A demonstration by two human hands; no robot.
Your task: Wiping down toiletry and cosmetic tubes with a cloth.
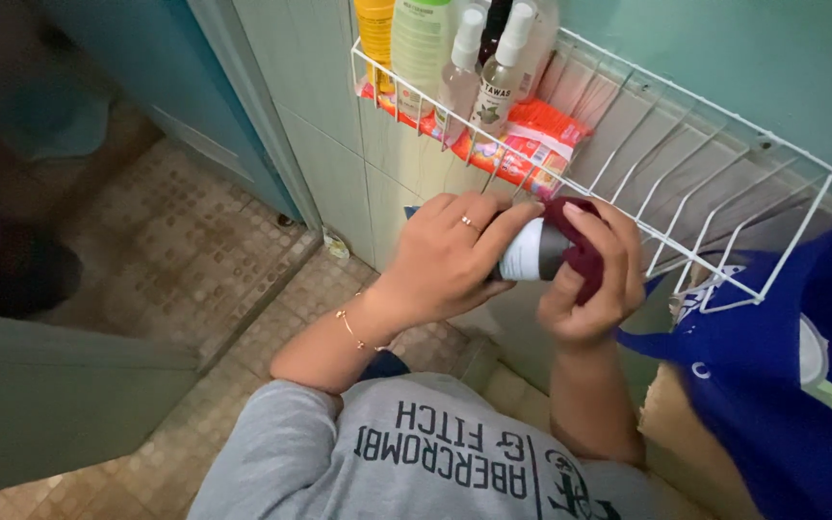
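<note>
Now we hold a small bottle (532, 252) with both of our hands, just below a white wire rack (724, 193) on the wall. Our left hand (450, 255) wraps around the bottle's body, with the fingers curled over the top and a thin ring on 1 finger. A thin gold bracelet (349, 327) sits on that wrist. Our right hand (589, 279) closes around the dark red end of the bottle, with the thumb pressed on top. The bottle lies on its side between the 2 hands, and we can see its white label and a dark band next to it. We cannot tell if the red end is a cap or a cloth.

Up on the rack stand some bottles close together: an orange one (375, 29), a pale green one (421, 43), and 2 clear spray bottles (501, 67) with white tops. Flat red packets (532, 144) lie under them on the wires. The right part of the rack has only bare wires.

A blue cloth (782, 366) hangs to our right, just beside the rack's corner. We wear a grey shirt (416, 453) with dark letters. The floor (175, 250) below us has small brown tiles, and a blue-green door (214, 87) stands to the left.
</note>
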